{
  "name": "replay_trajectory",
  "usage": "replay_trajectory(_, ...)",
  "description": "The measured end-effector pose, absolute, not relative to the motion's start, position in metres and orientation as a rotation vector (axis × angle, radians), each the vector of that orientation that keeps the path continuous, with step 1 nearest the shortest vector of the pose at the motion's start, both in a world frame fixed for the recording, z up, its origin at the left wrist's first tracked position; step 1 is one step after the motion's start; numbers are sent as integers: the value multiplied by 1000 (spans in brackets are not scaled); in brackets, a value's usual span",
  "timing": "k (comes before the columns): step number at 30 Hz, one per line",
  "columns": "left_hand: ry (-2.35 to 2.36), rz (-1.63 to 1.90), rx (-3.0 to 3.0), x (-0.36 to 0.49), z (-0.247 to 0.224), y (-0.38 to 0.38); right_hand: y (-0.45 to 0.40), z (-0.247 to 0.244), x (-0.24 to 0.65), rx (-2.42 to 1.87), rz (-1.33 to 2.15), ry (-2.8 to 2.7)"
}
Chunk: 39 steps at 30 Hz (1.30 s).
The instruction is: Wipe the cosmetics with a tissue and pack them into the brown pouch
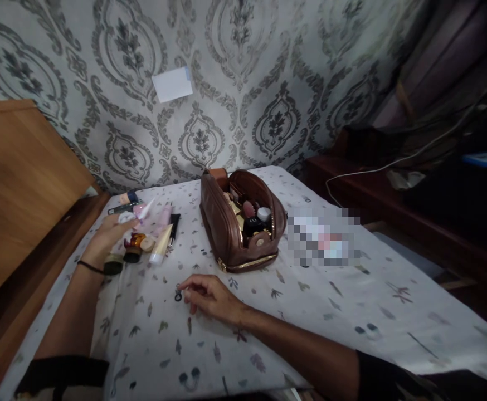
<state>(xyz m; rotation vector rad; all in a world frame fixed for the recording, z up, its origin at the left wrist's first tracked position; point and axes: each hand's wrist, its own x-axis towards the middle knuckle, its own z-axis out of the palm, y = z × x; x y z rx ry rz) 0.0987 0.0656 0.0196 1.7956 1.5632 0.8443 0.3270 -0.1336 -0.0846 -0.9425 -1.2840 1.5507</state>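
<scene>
On the patterned cloth stands an open brown leather bag [222,223], with a pink item, a white-lidded jar [264,214] and a black item inside. My left hand [112,231] is at the left among small cosmetics, its fingers closed on a white tube [146,209]. Around it lie a cream tube [161,245], a pink tube [165,214], a black tube [175,227] and several small jars and bottles. My right hand [212,298] rests on the cloth in front of the bag, fingers loosely curled and apart, holding nothing.
A wooden panel [26,184] rises at the left edge. Behind the table is a patterned wall with a white card [172,84] on it. A blurred-out item [325,236] lies right of the bag. Dark red furniture [352,189] and a white cable [377,169] are farther right.
</scene>
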Motion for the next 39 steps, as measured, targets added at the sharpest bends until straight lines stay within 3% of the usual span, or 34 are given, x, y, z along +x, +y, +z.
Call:
replay_trajectory(7, 1025, 778, 1230, 131, 10, -22, -129, -83, 329, -864, 1548, -1179)
replay_trajectory(13, 1016, 688, 1432, 146, -13, -60, -127, -87, 326, -777, 1549, -1058)
replay_trajectory(18, 1522, 793, 2134, 136, -12, -39, -127, -89, 326, -776, 1549, -1086)
replay_trajectory(23, 2104, 589, 2432, 118, -6, -11, -127, -87, 327, -766, 1570, -1121)
replay_trajectory(35, 2240, 314, 2562, 134, 1, 20, -130, -80, 329, -824, 1608, -1137)
replay_trajectory(39, 2199, 402, 2682, 139, 2, 8, -130, -79, 330, -843, 1608, -1150)
